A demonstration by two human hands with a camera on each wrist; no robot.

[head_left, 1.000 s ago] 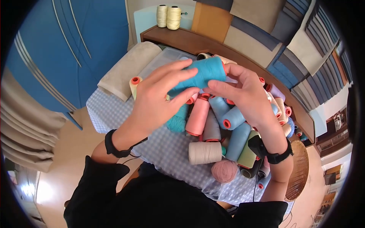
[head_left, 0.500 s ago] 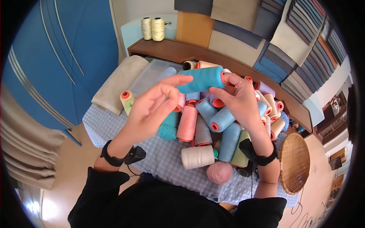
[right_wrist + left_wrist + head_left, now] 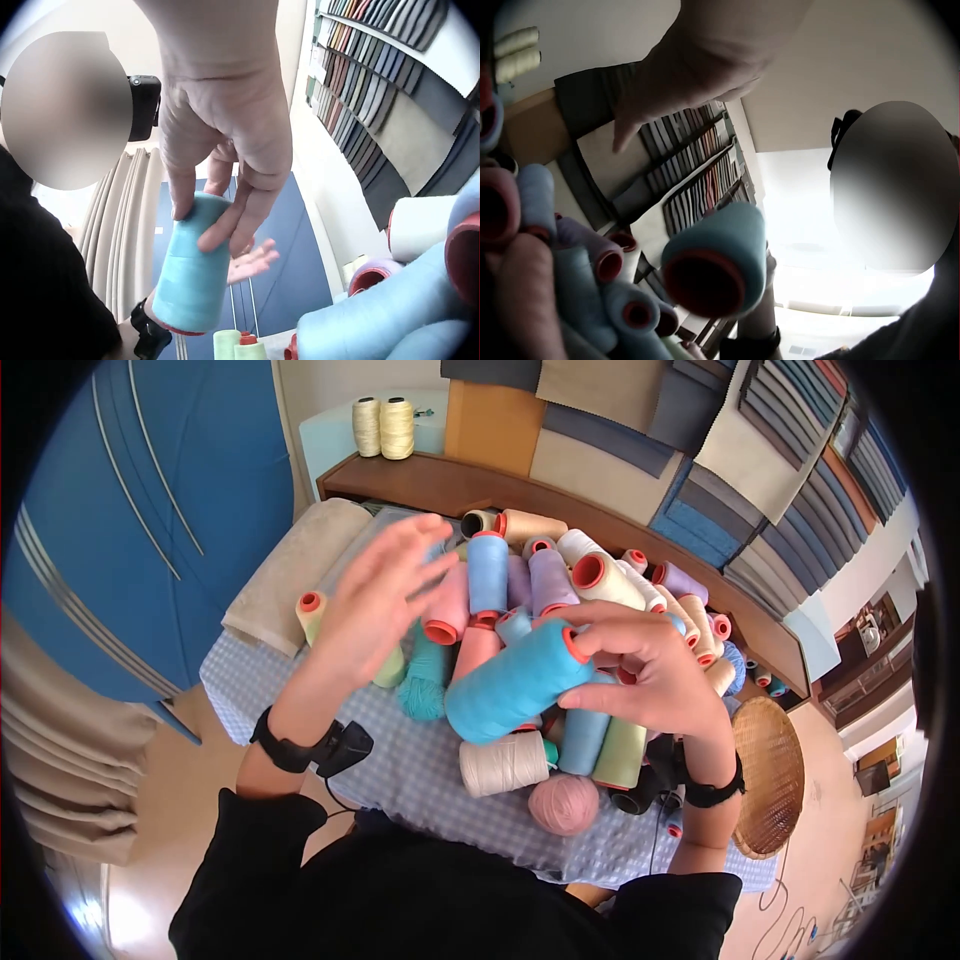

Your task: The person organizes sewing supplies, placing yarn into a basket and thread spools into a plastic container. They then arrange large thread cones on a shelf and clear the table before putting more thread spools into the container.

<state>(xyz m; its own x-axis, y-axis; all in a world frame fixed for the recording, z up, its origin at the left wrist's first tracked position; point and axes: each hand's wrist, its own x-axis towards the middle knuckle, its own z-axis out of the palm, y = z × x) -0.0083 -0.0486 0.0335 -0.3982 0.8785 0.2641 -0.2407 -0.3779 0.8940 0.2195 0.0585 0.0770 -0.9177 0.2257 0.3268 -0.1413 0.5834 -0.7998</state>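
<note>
A turquoise cone of thread [image 3: 515, 685] is in my right hand [image 3: 645, 665], which grips its narrow, red-rimmed end between thumb and fingers. In the right wrist view the thread cone [image 3: 193, 274] hangs from the fingertips, wide end down. My left hand [image 3: 370, 605] is raised over the left side of the pile, fingers spread and holding nothing. Beneath and behind the held cone lie a light blue cone [image 3: 488, 575], a pink cone [image 3: 447, 600], a turquoise yarn ball [image 3: 423, 690] and a cream spool [image 3: 503, 763].
Many more thread cones cover the table with its checked cloth [image 3: 400, 810]. A pink yarn ball [image 3: 563, 805] lies near the front edge. Rolled beige fabric [image 3: 300, 575] is at the left, a wicker basket [image 3: 770, 780] at the right. Two pale yellow cones [image 3: 397, 430] stand behind.
My left hand has come off the turquoise cone and moved up and left. The right hand has brought the cone lower and nearer to me, with its wide end tipped down.
</note>
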